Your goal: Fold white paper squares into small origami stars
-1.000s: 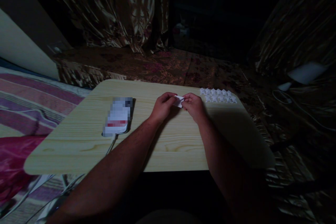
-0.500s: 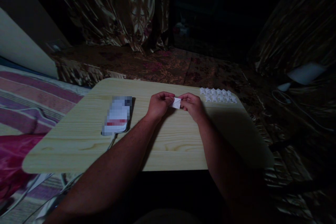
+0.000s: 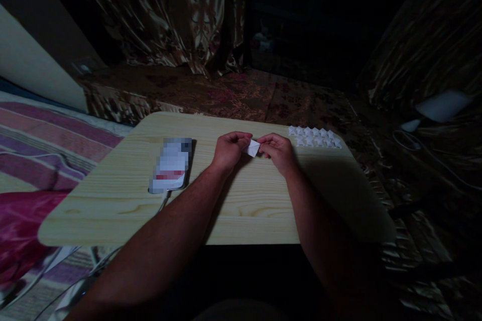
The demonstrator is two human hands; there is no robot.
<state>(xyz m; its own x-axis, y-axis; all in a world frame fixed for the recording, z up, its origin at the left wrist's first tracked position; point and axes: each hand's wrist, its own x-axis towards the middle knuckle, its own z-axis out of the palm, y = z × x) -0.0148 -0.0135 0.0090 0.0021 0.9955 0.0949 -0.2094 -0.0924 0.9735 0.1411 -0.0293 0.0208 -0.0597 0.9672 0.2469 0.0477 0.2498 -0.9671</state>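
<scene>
A small folded piece of white paper [image 3: 253, 148] with crease lines is held up over the middle of the table. My left hand [image 3: 229, 150] pinches its left side between thumb and fingers. At its right corner, the fingertips of my right hand [image 3: 277, 151] are closed on the paper's edge. Toward the table's far right corner lie several small folded white paper pieces [image 3: 315, 136], set out in two rows. Their points look star-like, though fine detail is too small to make out.
A phone [image 3: 171, 165], blurred over, lies left of my arms with a white cable at its near end. Both stand on a pale wooden table [image 3: 256, 215]. Left is a striped bedspread [image 3: 22, 130] with pink cloth [image 3: 26, 230]; a patterned curtain [image 3: 203, 15] hangs behind.
The paper has tilted a little between my hands, its lower corner now pointing down. Both hands keep nearly the same place. The whole view has shifted slightly.
</scene>
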